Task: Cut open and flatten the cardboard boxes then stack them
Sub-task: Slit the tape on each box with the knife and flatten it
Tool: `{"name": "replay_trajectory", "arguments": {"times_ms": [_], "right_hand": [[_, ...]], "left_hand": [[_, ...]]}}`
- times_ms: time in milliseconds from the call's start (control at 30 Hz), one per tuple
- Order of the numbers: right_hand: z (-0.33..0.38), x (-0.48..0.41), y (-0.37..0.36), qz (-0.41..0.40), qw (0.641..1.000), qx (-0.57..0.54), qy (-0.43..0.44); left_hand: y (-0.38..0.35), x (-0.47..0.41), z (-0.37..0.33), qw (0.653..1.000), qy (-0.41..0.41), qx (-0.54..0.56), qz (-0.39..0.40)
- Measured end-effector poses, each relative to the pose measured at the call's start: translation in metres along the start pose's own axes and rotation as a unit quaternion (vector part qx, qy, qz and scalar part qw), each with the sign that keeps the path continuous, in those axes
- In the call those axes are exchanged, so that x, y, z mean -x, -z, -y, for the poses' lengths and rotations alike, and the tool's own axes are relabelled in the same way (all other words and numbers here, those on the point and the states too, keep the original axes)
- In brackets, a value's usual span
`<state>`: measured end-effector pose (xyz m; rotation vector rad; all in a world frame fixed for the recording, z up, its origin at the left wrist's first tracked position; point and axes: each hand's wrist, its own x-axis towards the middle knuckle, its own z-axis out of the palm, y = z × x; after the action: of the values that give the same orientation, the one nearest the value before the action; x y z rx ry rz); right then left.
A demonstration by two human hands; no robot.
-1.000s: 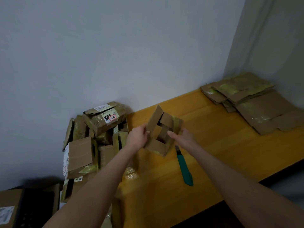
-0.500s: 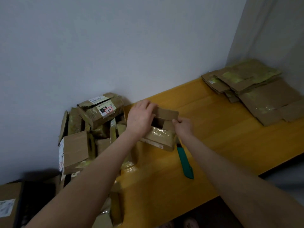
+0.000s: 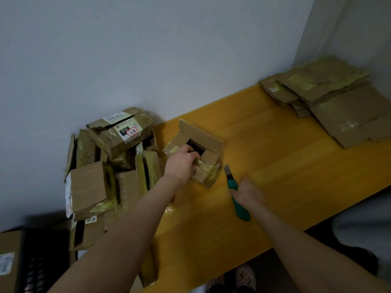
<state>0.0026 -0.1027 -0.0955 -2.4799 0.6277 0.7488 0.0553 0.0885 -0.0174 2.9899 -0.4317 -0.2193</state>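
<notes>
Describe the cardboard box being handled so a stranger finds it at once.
Start at the yellow wooden table. Near its left end stands a small brown cardboard box, beside a green-handled utility knife. Unlike the flattened cardboard stack far right, it stands open, with the left hand gripping its rim.

A plain, pale grey wall (image 3: 148, 49) fills the upper view and meets a second wall (image 3: 355, 28) in a corner at the right. Against both stands a yellow-orange wooden counter (image 3: 285, 166) (faint board seams run along its smooth top). Below its front edge the floor (image 3: 325, 231) lies dark. The light is dim.
</notes>
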Motion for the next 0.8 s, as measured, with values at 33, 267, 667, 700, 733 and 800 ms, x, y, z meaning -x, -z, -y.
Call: {"name": "replay_trajectory", "arguments": {"times_ms": [33, 267, 667, 700, 733, 800], "right_hand": [[-0.002, 0.0, -0.009, -0.006, 1.0, 0.013, 0.0], [-0.011, -0.006, -0.027, 0.014, 0.992, -0.128, -0.003], [-0.009, 0.055, 0.035, 0.101, 0.889, -0.439, 0.077], [-0.009, 0.056, 0.038, 0.094, 0.896, -0.428, 0.072], [-0.009, 0.058, 0.04, 0.081, 0.908, -0.404, 0.08], [-0.01, 0.056, 0.042, 0.039, 0.941, -0.312, 0.122]], "left_hand": [[-0.002, -0.001, 0.001, 1.0, -0.003, 0.006, -0.009], [-0.005, -0.002, 0.002, 1.0, -0.017, -0.015, -0.011], [0.004, -0.01, -0.016, 0.997, 0.065, 0.038, 0.012], [0.004, -0.011, -0.017, 0.996, 0.074, 0.039, 0.011], [0.004, -0.012, -0.018, 0.996, 0.08, 0.036, 0.011], [0.004, -0.012, -0.02, 0.995, 0.091, 0.027, 0.014]]}}
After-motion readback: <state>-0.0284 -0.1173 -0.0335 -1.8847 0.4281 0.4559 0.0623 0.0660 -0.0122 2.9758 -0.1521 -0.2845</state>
